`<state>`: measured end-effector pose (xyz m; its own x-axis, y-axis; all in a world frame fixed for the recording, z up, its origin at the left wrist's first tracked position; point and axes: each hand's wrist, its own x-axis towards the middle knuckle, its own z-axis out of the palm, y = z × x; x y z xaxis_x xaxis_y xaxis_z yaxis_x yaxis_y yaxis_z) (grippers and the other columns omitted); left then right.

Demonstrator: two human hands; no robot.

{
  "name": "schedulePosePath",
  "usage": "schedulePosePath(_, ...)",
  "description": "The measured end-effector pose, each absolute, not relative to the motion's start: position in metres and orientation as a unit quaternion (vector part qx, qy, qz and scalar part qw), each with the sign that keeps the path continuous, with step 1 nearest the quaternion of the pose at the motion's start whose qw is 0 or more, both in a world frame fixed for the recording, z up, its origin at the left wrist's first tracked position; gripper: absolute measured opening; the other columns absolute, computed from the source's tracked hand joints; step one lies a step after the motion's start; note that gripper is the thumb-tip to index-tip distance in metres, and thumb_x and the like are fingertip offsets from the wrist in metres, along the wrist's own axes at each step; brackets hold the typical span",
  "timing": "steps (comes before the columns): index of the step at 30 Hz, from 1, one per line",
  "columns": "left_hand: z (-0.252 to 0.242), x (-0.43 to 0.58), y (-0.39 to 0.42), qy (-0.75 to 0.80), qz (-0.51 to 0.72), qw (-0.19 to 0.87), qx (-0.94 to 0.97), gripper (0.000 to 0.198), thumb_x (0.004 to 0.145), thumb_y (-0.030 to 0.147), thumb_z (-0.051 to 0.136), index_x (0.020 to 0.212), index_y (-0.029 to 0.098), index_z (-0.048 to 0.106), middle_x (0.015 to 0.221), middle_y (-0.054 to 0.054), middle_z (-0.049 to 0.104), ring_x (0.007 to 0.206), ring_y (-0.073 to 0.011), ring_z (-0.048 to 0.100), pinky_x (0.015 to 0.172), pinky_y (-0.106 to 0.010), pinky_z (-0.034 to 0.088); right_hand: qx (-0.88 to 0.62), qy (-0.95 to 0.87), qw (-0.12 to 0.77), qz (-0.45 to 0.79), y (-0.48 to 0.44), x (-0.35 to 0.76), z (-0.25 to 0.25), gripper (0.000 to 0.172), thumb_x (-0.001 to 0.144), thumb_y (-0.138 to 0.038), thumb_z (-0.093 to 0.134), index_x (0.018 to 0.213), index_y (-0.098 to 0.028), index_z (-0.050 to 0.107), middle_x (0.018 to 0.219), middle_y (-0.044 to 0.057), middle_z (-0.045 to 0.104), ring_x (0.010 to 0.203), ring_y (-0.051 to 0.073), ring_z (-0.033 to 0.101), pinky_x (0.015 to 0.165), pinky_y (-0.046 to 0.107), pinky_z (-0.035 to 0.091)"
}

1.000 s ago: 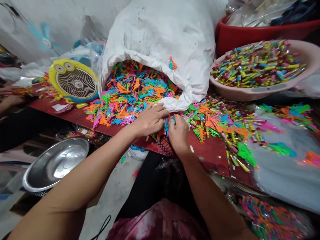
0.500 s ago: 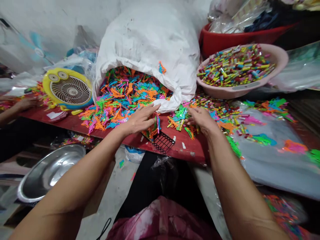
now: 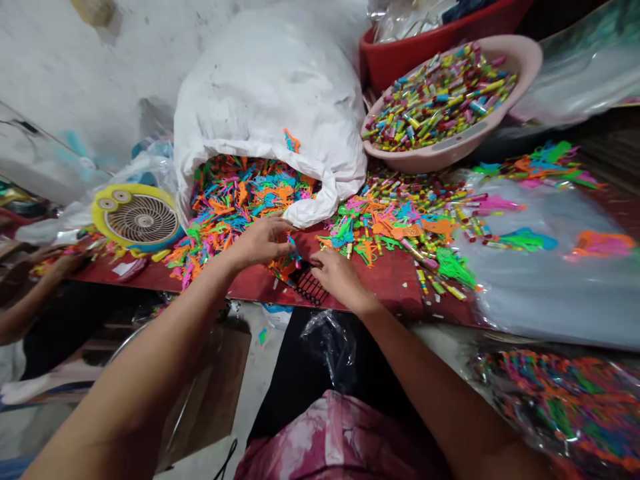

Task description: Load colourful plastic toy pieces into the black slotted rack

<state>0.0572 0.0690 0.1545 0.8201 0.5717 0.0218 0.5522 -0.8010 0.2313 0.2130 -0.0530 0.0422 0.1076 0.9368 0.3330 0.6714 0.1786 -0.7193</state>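
1. The left hand (image 3: pixel 265 241) is resting over the right end of the heap of plastic pieces (image 3: pixel 235 200), fingers bent; a small blue piece (image 3: pixel 295 252) is showing at its fingertips, and whether they are gripping it I cannot tell.
2. That piece is lying between the hands, nearer the left, its long axis running roughly toward the table's front edge.
3. The right hand (image 3: pixel 336 275) is curling its fingers beside a black grid (image 3: pixel 310 288), and I cannot tell whether anything is being held.
4. The grid is lying at the front edge of the red table (image 3: pixel 387 287), right of the blue piece and partly hidden by the right hand.
5. A white sack (image 3: pixel 275 93) is standing behind, its mouth spilling the heap toward the front edge.
6. Toward the table's right, loose pieces and tubes are lying beside a clear plastic sheet (image 3: pixel 540 287); a pink basin (image 3: pixel 525 67) is holding more tubes.
7. A yellow fan (image 3: pixel 113 223) is standing left of the heap, and another person's hand (image 3: pixel 60 261) is showing farther left.
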Motion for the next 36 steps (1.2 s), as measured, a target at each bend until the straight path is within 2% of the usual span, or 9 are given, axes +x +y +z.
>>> schedulePosePath(5,0.16,0.051,0.068,0.274,0.052,0.186,0.942,0.06,0.081,0.058,0.062,0.129,0.022,0.062,0.144,-0.008,0.054,0.146,-0.031,0.032,0.119,-0.052,0.027,-0.516,-0.647,0.466,0.313,-0.016,0.22,0.046,0.026,0.075,-0.013,0.069,0.101,-0.016,0.071,0.09,0.003,0.068,0.079,0.015,0.06,0.074,0.028,0.046)
schedulePosePath(8,0.167,0.045,0.057,0.289,0.124,0.212,0.925,0.06,0.081,0.058,0.063,0.13,0.022,0.06,0.142,-0.011,0.056,0.139,-0.0293,0.042,0.117,-0.05,0.033,-0.45,-0.624,0.499,0.398,-0.003,0.221,0.051,0.038,0.069,-0.01,0.07,0.106,-0.017,0.07,0.095,0.001,0.071,0.082,0.015,0.062,0.077,0.028,0.048)
schedulePosePath(10,0.169,0.04,0.044,0.296,0.2,0.192,0.914,0.049,0.086,0.055,0.06,0.121,0.022,0.064,0.134,-0.011,0.062,0.131,-0.0267,0.052,0.113,-0.047,0.039,-0.413,-0.616,0.51,0.437,0.0,0.219,0.05,0.044,0.068,-0.008,0.069,0.111,-0.018,0.068,0.1,0.001,0.071,0.085,0.015,0.064,0.079,0.029,0.049)
schedulePosePath(13,0.16,0.028,0.022,0.312,0.271,0.128,0.902,0.034,0.089,0.052,0.057,0.101,0.022,0.065,0.119,-0.008,0.067,0.118,-0.0241,0.059,0.105,-0.045,0.046,-0.405,-0.625,0.521,0.417,0.002,0.217,0.045,0.039,0.069,-0.01,0.069,0.107,-0.018,0.07,0.1,0.002,0.072,0.087,0.016,0.064,0.082,0.03,0.049)
schedulePosePath(16,0.138,0.014,0.007,0.324,0.273,0.064,0.903,0.042,0.078,0.054,0.07,0.104,0.022,0.06,0.123,-0.01,0.061,0.118,-0.0255,0.057,0.102,-0.045,0.047,-0.446,-0.637,0.531,0.336,0.001,0.216,0.04,0.034,0.07,-0.015,0.071,0.104,-0.019,0.07,0.099,0.002,0.07,0.085,0.016,0.062,0.081,0.031,0.048)
schedulePosePath(18,0.122,0.007,0.003,0.329,0.272,0.029,0.904,0.044,0.077,0.051,0.073,0.107,0.022,0.057,0.124,-0.01,0.059,0.119,-0.0256,0.055,0.101,-0.044,0.046,-0.456,-0.647,0.523,0.315,0.0,0.216,0.04,0.034,0.069,-0.015,0.072,0.103,-0.018,0.069,0.098,0.002,0.068,0.083,0.015,0.06,0.078,0.03,0.048)
schedulePosePath(22,0.102,0.002,0.005,0.332,0.274,-0.011,0.903,0.034,0.083,0.039,0.067,0.11,0.023,0.053,0.121,-0.01,0.061,0.119,-0.0255,0.054,0.107,-0.048,0.038,-0.426,-0.648,0.503,0.382,-0.003,0.217,0.044,0.043,0.066,-0.019,0.075,0.107,-0.019,0.064,0.092,0.001,0.063,0.076,0.013,0.057,0.068,0.026,0.047)
schedulePosePath(26,0.097,0.004,0.007,0.347,0.261,-0.031,0.9,0.037,0.08,0.036,0.069,0.11,0.022,0.052,0.12,-0.011,0.062,0.119,-0.0286,0.054,0.107,-0.052,0.034,-0.413,-0.607,0.504,0.454,-0.001,0.217,0.046,0.045,0.067,-0.025,0.076,0.108,-0.02,0.059,0.079,-0.004,0.06,0.065,0.011,0.054,0.057,0.023,0.042)
schedulePosePath(36,0.086,0.016,-0.001,0.4,0.311,-0.042,0.861,0.034,0.074,0.026,0.065,0.105,0.022,0.053,0.12,-0.012,0.06,0.124,-0.0308,0.049,0.112,-0.054,0.027,-0.392,-0.583,0.473,0.532,-0.004,0.216,0.048,0.055,0.065,-0.028,0.08,0.112,-0.024,0.051,0.068,-0.009,0.056,0.06,0.011,0.053,0.057,0.022,0.041)
